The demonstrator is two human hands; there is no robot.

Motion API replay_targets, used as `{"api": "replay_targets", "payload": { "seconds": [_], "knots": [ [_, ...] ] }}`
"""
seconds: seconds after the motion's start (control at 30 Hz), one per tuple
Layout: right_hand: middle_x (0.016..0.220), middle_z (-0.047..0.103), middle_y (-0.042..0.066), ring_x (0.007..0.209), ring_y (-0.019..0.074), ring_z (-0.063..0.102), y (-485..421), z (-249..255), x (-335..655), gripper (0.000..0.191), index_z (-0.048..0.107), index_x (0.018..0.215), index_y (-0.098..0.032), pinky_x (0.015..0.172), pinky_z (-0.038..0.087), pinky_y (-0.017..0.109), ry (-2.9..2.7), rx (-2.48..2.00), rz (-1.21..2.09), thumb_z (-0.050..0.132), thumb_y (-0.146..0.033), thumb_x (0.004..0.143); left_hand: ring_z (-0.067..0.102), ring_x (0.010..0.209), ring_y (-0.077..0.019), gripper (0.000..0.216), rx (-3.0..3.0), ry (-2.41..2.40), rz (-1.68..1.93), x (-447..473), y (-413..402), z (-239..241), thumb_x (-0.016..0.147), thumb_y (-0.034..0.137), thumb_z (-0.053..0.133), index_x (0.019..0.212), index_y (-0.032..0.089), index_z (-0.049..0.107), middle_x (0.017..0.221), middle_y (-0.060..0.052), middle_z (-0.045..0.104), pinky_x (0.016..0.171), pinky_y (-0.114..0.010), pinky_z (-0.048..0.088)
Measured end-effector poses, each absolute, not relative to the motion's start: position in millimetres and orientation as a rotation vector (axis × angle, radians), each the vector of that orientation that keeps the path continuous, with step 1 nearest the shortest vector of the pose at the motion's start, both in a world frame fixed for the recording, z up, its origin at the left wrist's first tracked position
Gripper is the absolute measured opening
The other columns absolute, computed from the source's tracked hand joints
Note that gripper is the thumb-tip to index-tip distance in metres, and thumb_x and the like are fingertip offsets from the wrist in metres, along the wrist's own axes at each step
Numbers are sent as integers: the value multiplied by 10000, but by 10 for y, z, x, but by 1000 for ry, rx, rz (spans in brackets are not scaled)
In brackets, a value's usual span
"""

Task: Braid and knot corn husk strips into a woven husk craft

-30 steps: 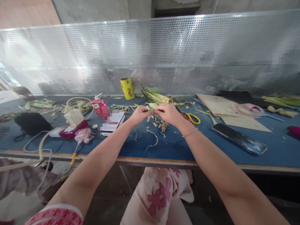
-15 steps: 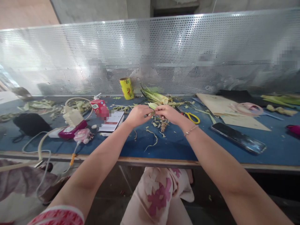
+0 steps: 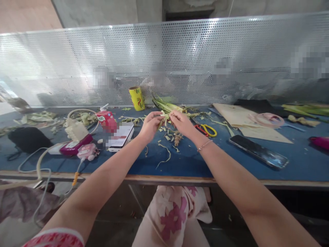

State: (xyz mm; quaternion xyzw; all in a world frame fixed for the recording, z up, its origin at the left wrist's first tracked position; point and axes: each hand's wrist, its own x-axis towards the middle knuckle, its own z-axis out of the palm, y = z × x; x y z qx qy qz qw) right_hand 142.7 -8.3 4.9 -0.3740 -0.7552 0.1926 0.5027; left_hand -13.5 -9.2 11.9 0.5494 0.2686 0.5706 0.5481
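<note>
Over the middle of the table, my left hand (image 3: 151,126) and my right hand (image 3: 182,124) are closed on the same pale green piece of plant (image 3: 166,117), its loose ends poking out between the fingertips. Just behind them lies a bundle of long green leaves (image 3: 164,105). A small ridged brown cone-shaped piece (image 3: 177,139) rests below my right hand among pale scraps. One thin curled strip (image 3: 167,155) lies nearer the front. Scissors (image 3: 211,130) with yellow and red handles sit to the right of my right wrist, partly hidden.
A perforated metal screen (image 3: 102,68) runs behind the blue table (image 3: 190,166). On the left are a tablet-like device (image 3: 123,133), a red carton (image 3: 107,120), a power strip (image 3: 77,144) and cables. A yellow roll (image 3: 137,98) stands behind. To the right lie a phone (image 3: 257,151) and brown paper (image 3: 267,134).
My left hand has turned and its fingers have shifted around the plant piece, which now shows ragged, split ends. Both hands stay together over the same spot.
</note>
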Motion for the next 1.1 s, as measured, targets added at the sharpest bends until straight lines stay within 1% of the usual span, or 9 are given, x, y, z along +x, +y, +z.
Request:
{"api": "replay_targets", "payload": {
  "seconds": [0.07, 0.2, 0.4, 0.67, 0.77, 0.87, 0.93, 1.0, 1.1],
  "knots": [
    [641, 443, -12, 622, 137, 438, -92, 61, 1440, 223, 433, 727, -222, 606, 359, 272, -1876, -872, 372, 408, -367, 894, 601, 596, -99, 179, 1119, 630, 1320, -121, -95, 133, 685, 82, 612, 826, 159, 532, 672, 2, 640, 644, -238, 480],
    [697, 440, -3, 689, 142, 442, -92, 66, 1459, 200, 448, 727, -213, 655, 359, 272, -1976, -840, 227, 406, -312, 895, 554, 490, -65, 185, 981, 677, 1210, -118, -100, 149, 690, 58, 669, 719, 141, 506, 563, 33, 579, 568, -198, 467],
    [736, 509, 10, 725, 152, 462, -64, 75, 1534, 191, 505, 754, -212, 693, 364, 277, -2085, -843, 164, 418, -305, 896, 568, 507, -58, 81, 1026, 715, 987, -154, -102, 171, 731, 44, 654, 740, 92, 589, 573, 18, 569, 559, -177, 481],
    [730, 542, 22, 673, 142, 477, -73, 82, 1566, 244, 587, 738, -198, 653, 374, 288, -2052, -879, 158, 499, -379, 876, 568, 527, -56, 131, 1090, 732, 921, -216, -40, 184, 693, 9, 665, 693, 106, 577, 599, 13, 588, 575, -186, 483],
    [645, 507, 2, 597, 123, 442, -78, 73, 1517, 286, 576, 675, -190, 597, 361, 281, -1957, -934, 300, 570, -436, 819, 556, 500, -61, 140, 1167, 754, 913, -240, -15, 190, 657, 41, 701, 660, 113, 581, 563, 22, 578, 563, -197, 474],
    [546, 463, -23, 530, 115, 423, -17, 0, 1463, 315, 566, 665, -189, 532, 353, 268, -1813, -1033, 670, 582, -478, 788, 543, 478, -69, 133, 1290, 808, 967, -259, 39, 160, 612, 77, 730, 640, 120, 607, 526, 16, 577, 522, -197, 439],
    [567, 508, -8, 548, 129, 463, 61, -84, 1450, 335, 577, 683, -189, 540, 386, 277, -1743, -1106, 785, 551, -503, 797, 510, 449, -63, 128, 1367, 872, 1061, -276, 94, 129, 585, 89, 737, 630, 126, 623, 496, 16, 568, 477, -187, 389],
    [594, 544, 17, 611, 154, 518, 148, -184, 1461, 371, 574, 644, -188, 604, 424, 299, -1729, -1176, 571, 521, -515, 811, 459, 417, -48, 128, 1404, 930, 1168, -297, 153, 97, 569, 108, 742, 622, 135, 628, 471, 23, 554, 437, -179, 331],
    [704, 612, 72, 794, 218, 585, 252, -338, 1491, 271, 596, 656, -183, 742, 448, 342, -1761, -1284, 64, 664, -438, 719, 397, 390, -31, 133, 1425, 980, 1264, -322, 220, 55, 553, 123, 743, 609, 142, 624, 458, 34, 539, 409, -177, 269]
  ]
}}
